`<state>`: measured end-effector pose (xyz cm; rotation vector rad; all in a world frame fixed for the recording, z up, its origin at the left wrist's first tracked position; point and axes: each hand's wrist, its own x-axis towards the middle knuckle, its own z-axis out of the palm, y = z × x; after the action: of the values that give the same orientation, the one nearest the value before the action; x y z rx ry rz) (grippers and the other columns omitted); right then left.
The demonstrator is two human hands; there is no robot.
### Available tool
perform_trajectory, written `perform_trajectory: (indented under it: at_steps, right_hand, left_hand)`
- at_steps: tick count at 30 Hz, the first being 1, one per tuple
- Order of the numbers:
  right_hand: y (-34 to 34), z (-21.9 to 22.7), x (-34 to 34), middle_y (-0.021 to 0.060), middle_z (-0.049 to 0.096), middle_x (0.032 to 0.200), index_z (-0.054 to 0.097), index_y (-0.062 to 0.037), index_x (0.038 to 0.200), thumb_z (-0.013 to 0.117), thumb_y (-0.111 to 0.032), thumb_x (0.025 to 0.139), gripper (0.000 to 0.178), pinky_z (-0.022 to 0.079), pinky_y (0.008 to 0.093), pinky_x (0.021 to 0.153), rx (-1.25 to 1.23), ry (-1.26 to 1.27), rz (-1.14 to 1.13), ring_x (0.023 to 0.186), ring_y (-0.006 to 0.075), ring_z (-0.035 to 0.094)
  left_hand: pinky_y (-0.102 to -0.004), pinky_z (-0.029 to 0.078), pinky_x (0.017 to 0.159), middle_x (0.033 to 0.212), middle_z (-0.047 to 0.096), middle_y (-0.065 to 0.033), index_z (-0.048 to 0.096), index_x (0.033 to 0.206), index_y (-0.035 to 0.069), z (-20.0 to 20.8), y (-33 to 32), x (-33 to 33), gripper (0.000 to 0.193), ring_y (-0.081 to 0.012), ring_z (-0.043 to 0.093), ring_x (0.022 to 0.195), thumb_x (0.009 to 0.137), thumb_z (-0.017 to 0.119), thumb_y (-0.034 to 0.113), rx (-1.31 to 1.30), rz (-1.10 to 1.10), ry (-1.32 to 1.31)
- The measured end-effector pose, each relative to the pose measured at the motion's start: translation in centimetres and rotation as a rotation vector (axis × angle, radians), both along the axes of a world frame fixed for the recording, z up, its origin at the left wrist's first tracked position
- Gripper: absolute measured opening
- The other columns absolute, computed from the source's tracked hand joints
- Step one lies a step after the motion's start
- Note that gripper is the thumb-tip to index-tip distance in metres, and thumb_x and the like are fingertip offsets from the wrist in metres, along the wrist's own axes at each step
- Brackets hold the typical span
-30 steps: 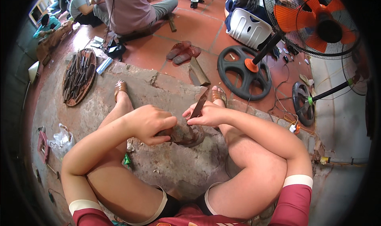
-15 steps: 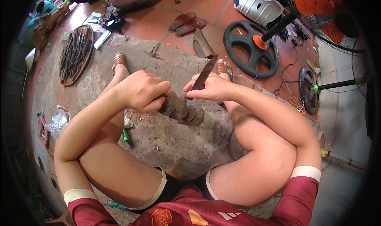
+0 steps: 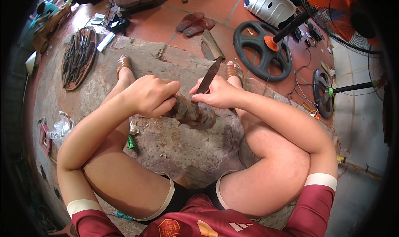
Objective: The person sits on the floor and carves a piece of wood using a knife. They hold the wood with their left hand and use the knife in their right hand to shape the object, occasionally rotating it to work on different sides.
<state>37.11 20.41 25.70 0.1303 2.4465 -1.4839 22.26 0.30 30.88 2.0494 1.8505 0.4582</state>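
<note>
Between my legs a rough, knobbly brown block [image 3: 189,111], perhaps wood or stone, rests on the grey slab. My left hand [image 3: 154,95] is closed in a fist against its left end; whatever its fingers hold is hidden. Just to the right, my right hand [image 3: 214,90] pinches a dark, flat metal blade [image 3: 208,79] between thumb and fingers. The blade slants, its pointed end up and away from me, its lower end beside the block's top. From this view I cannot tell whether blade and block touch.
The worn slab [image 3: 166,149] lies under me. At the left sits a round basket [image 3: 92,66] of dark metal pieces. Ahead are red slippers [image 3: 195,25] and a wooden block [image 3: 213,45]. Fan bases [image 3: 262,52] and cables stand at the right. Another person sits at the far left.
My right hand has shifted slightly left, bringing the blade's lower end closer to the brown block. My left hand has hardly moved.
</note>
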Motion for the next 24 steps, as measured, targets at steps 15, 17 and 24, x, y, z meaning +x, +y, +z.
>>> perform_trajectory:
  at_steps: [15,17,24]
  right_hand:
    - [1.9,-0.5,-0.3,0.013,0.07,0.099,0.069,-0.0026,0.106,0.072,-0.027,0.082,0.035,0.051,0.0321,0.081,0.005,0.107,-0.185,0.092,0.0199,0.066]
    - [1.8,0.1,-0.1,0.0113,0.07,0.096,0.069,-0.0024,0.107,0.073,-0.028,0.081,0.036,0.052,0.0307,0.079,-0.06,0.062,-0.168,0.088,0.0172,0.066]
    - [0.8,-0.5,-0.2,0.006,0.069,0.088,0.066,0.0008,0.109,0.075,-0.027,0.082,0.04,0.051,0.0263,0.064,-0.281,-0.088,-0.231,0.072,0.0106,0.063]
  left_hand:
    - [-0.053,0.044,0.06,0.067,0.059,-0.0237,0.05,0.083,-0.001,-0.2,0.6,0.5,0.019,-0.0457,0.058,0.066,0.084,0.055,0.018,0.008,0.219,-0.104]
    - [-0.0518,0.041,0.062,0.069,0.06,-0.0206,0.051,0.084,0.001,0.0,0.7,0.7,0.019,-0.0426,0.06,0.069,0.085,0.053,0.019,-0.041,0.277,-0.096]
    - [-0.0536,0.044,0.062,0.068,0.058,-0.0255,0.048,0.083,-0.003,0.0,0.6,0.7,0.02,-0.0478,0.057,0.068,0.085,0.054,0.016,-0.009,0.321,-0.127]
